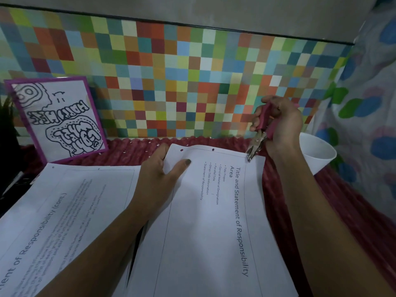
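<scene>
A printed white sheet point(214, 221) headed "Title and Statement of Responsibility Area" lies in front of me on a red ribbed cloth point(342, 211). Two punched holes show along its far edge. My left hand point(158, 179) grips the sheet's far left corner, thumb on top, fingers under the edge. My right hand point(280, 125) grips the pink handles of a single-hole punch point(260, 136). The punch's metal jaws sit over the sheet's far right corner.
A second stack of printed sheets point(60, 211) lies to the left. A purple-framed drawing point(57, 118) leans on the multicoloured checkered wall. A white bowl point(319, 155) stands at the right, just behind my right forearm. Small paper dots litter the cloth near the wall.
</scene>
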The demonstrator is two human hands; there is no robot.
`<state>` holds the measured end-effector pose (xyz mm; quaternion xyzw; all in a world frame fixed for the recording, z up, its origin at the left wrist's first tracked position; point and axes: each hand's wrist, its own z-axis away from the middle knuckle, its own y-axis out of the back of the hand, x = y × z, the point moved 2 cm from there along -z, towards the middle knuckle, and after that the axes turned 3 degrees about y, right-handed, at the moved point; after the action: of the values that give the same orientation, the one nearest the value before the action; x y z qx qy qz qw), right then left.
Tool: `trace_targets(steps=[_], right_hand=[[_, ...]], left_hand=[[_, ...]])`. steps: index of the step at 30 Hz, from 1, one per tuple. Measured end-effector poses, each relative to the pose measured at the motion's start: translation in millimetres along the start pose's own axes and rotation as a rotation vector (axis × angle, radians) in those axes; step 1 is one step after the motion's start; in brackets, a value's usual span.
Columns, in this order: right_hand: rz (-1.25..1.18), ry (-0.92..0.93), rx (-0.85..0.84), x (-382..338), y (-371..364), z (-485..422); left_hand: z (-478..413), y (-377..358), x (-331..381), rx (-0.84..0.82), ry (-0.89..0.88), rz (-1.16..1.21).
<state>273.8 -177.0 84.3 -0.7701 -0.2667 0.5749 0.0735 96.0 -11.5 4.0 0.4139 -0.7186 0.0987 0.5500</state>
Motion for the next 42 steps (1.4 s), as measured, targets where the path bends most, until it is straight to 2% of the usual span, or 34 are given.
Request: trace_targets(steps=[26,34,38,42], right_hand=[[-0.023,0.064,0.019,9,0,1],[0.011,0.076,0.089,19,1,1],[-0.017,0.035,0.034,21,1,-1],[0.004,-0.029,-0.144,20,-1,-6]], left_hand=[[1,2,2,0.004,-0.063,-0.023],[3,1,3,-0.021,-0.060,-0.031],[1,1,1,-0.024,-0.051,-0.040],[-1,1,-3,-0.028,-0.022,-0.031]])
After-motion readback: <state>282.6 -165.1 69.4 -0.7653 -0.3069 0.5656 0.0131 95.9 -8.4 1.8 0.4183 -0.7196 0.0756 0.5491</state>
